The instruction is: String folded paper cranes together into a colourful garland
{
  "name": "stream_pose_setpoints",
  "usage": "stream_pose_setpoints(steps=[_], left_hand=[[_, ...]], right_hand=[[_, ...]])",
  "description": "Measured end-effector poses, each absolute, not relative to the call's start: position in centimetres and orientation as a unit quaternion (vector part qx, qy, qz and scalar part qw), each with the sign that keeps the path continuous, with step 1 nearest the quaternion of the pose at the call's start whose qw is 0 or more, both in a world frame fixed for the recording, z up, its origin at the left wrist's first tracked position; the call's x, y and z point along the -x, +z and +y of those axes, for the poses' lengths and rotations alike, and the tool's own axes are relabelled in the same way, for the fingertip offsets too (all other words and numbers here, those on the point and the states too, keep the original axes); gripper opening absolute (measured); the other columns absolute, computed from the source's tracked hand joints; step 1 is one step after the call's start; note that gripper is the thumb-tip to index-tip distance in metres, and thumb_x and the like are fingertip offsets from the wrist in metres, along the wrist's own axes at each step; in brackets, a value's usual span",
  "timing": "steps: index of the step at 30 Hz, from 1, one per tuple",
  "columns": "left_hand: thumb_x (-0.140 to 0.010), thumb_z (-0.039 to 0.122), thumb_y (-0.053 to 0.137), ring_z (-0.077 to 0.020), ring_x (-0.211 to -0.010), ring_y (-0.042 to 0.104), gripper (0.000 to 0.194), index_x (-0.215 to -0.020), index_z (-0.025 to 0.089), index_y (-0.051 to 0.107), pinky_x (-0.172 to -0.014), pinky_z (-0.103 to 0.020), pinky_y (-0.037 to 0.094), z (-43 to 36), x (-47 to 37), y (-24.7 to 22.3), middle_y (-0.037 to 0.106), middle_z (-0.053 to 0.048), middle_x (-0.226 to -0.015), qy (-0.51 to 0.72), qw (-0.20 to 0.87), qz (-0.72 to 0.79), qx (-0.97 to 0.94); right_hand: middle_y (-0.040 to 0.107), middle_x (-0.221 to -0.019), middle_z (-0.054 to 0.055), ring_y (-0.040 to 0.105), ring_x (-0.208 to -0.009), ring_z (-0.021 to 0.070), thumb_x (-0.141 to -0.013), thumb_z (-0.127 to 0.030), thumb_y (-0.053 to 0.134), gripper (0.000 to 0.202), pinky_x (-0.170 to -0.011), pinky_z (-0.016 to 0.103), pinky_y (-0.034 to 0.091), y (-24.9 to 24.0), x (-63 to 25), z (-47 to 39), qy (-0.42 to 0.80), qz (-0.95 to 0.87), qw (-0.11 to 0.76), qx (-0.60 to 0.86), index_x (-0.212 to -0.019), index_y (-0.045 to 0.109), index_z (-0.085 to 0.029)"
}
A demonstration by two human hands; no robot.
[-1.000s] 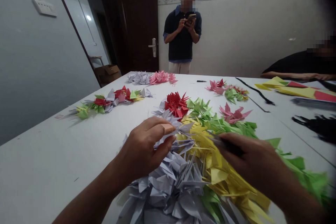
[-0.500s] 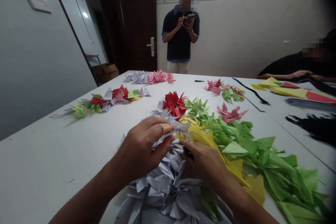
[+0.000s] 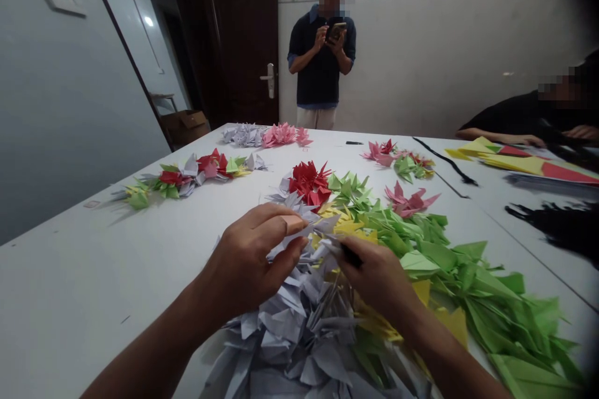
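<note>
My left hand (image 3: 259, 255), with a tan bandage (image 3: 294, 223) on one finger, is curled with thumb and finger close around a pale folded paper crane (image 3: 322, 226). Just to its right, my right hand (image 3: 374, 268) grips a small tool with a black handle (image 3: 350, 254); its greyish tip reaches toward the paper, and its exact kind is unclear. Under both hands lies a heap of pale grey-white paper cranes (image 3: 299, 324). Yellow paper cranes (image 3: 344, 221) and a long pile of green paper cranes (image 3: 458, 274) run along the right side.
Red cranes (image 3: 309, 184) and pink cranes (image 3: 409, 199) sit beyond my hands. A mixed-colour row (image 3: 206, 171) lies at left on the white table (image 3: 116, 274). Black cords (image 3: 556, 227) and coloured paper sheets (image 3: 538, 162) are at right. One person (image 3: 321, 62) stands opposite; another (image 3: 510, 118) leans at right.
My right hand has shifted slightly right and up with the dark-handled tool, whose tip now shows more. My left hand stays nearly in place. The person at right has moved a hand.
</note>
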State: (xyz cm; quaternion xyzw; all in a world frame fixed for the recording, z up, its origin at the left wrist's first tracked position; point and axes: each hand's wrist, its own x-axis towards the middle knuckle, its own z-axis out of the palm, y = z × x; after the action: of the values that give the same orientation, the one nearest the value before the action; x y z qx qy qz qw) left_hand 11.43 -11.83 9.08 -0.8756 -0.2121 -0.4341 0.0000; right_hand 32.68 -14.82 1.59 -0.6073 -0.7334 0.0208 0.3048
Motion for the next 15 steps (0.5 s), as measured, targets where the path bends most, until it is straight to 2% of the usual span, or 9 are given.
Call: stream_pose_setpoints(steps=[4,7,11,15], left_hand=[[-0.079,0.006,0.065,-0.0161,-0.090,0.063,0.019,-0.097,0.011,0.063,-0.080,-0.028,0.053,-11.7,-11.3,9.1,0.067,-0.009,-0.094,-0.431,0.001,-0.214,0.877],[-0.079,0.007,0.064,-0.0163,-0.090,0.063,0.018,-0.097,0.011,0.063,-0.079,-0.028,0.053,-11.8,-11.2,9.1,0.067,-0.009,-0.094,-0.427,0.001,-0.213,0.879],[-0.081,0.008,0.063,-0.0162,-0.091,0.063,0.016,-0.096,0.011,0.063,-0.081,-0.028,0.053,-11.9,-11.3,9.0,0.068,-0.010,-0.094,-0.418,0.000,-0.222,0.881],[-0.085,0.010,0.059,-0.0175,-0.098,0.062,0.018,-0.102,0.010,0.063,-0.087,-0.030,0.052,-11.7,-11.7,8.7,0.068,-0.012,-0.101,-0.400,-0.015,-0.224,0.889]], right_hand=[[0.069,-0.070,0.003,0.063,-0.059,0.0178,-0.084,-0.029,0.053,0.019,-0.055,0.025,0.042,2.3,-34.0,-14.7,0.024,-0.696,0.382,0.607,-0.083,0.068,-0.019],[0.070,-0.073,0.003,0.063,-0.060,0.0166,-0.083,-0.031,0.055,0.019,-0.056,0.024,0.044,2.8,-34.7,-14.7,0.026,-0.670,0.428,0.606,-0.084,0.069,-0.018],[0.065,-0.066,0.001,0.057,-0.055,0.0142,-0.084,-0.035,0.056,0.021,-0.053,0.022,0.042,3.2,-34.9,-14.9,0.029,-0.630,0.482,0.609,-0.081,0.067,-0.016],[0.066,-0.069,0.002,0.060,-0.058,0.0141,-0.088,-0.042,0.050,0.032,-0.053,0.021,0.046,2.8,-33.9,-15.0,0.095,-0.653,0.469,0.587,-0.084,0.067,-0.016]])
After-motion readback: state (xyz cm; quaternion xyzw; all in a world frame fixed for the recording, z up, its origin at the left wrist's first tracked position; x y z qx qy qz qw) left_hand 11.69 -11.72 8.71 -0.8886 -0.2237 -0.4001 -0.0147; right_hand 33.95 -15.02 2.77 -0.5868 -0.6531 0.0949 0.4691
